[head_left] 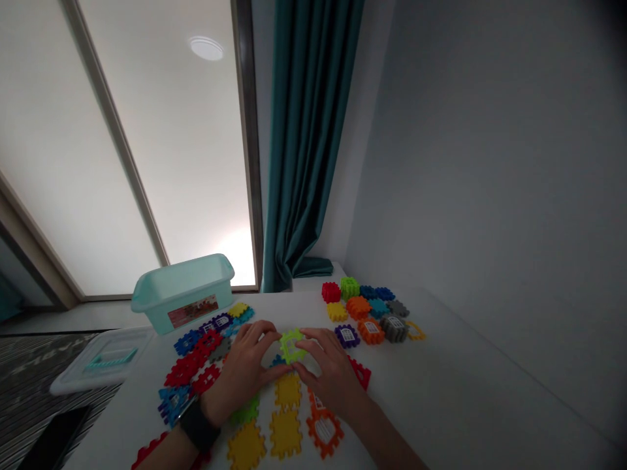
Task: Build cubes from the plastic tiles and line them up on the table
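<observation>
You grip a lime-green plastic interlocking piece (292,346) between both hands near the middle of a white tabletop (441,398). Your left hand (240,369), a black watch strap (198,424) at its wrist, and your right hand (328,373) curve in from either side, fingers half closed, fingertips (305,341) on the piece's edges. You cannot tell from this view whether it touches the tabletop.

Beyond your hands, several pieces are joined into small boxy shapes, among them a red plastic block (331,292), an orange plastic block (371,330) and a grey plastic block (394,328). Others lie flat and loose: yellow plastic tiles (287,427) just below your hands, an orange window-cut tile (324,427) beside them, and red and blue plastic tiles (189,365) left of your left hand. A pale-teal plastic storage bin (183,294) stands at the far edge.
</observation>
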A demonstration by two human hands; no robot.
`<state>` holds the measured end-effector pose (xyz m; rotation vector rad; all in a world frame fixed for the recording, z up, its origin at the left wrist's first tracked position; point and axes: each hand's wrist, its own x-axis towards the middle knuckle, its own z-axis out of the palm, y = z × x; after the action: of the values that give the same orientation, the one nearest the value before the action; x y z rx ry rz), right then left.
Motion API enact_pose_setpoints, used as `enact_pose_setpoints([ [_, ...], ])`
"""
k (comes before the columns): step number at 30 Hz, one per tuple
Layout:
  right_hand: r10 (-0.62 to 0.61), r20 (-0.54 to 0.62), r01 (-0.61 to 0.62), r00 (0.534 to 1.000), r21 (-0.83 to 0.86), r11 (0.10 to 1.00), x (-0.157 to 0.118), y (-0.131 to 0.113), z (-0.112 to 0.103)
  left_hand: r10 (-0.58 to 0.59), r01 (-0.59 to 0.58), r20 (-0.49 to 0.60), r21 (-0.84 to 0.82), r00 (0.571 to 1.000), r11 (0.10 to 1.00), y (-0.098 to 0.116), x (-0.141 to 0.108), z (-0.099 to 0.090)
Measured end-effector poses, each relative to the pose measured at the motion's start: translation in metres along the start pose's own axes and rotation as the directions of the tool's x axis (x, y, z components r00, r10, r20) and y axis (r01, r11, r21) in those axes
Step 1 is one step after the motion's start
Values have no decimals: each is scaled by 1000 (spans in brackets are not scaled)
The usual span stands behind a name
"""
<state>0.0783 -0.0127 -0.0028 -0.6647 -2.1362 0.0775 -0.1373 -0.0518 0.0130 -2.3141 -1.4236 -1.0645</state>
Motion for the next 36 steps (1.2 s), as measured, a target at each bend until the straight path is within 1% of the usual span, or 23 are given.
enact_pose_setpoints([
  [5, 79, -17, -79, 997, -9, 997, -2, 17, -12, 0, 0, 42, -17, 999, 1000, 5, 22, 13],
  [11, 129, 43, -128, 991, -15, 992, -20, 43, -33, 37, -27, 125, -78, 991, 997, 16, 43, 37],
  [15, 174, -5, -174, 985, -13, 985, -28, 55, -45, 49, -30, 156, -120, 986, 992, 26, 56, 52],
  [19, 178, -31, -179, 984, -33, 983, -26, 66, -55, 72, -42, 199, -151, 977, 988, 30, 74, 60],
  [22, 180, -49, -183, 982, -60, 981, -22, 77, -64, 73, -33, 219, -181, 973, 983, 22, 88, 66],
  [24, 188, -53, -192, 981, -77, 978, -18, 86, -70, 31, 11, 214, -190, 976, 982, 10, 96, 74],
  [27, 204, -51, -208, 978, -100, 973, -13, 100, -77, -34, 70, 212, -165, 977, 984, -13, 106, 93],
  [31, 213, -53, -218, 976, -119, 969, -5, 121, -85, -47, 80, 261, -115, 964, 990, -39, 112, 122],
  [33, 224, -50, -228, 973, -121, 966, -1, 133, -88, -50, 81, 272, -105, 961, 991, -47, 114, 132],
  [36, 247, -46, -251, 968, -134, 959, 7, 151, -92, -48, 80, 289, -98, 956, 992, -54, 113, 142],
])
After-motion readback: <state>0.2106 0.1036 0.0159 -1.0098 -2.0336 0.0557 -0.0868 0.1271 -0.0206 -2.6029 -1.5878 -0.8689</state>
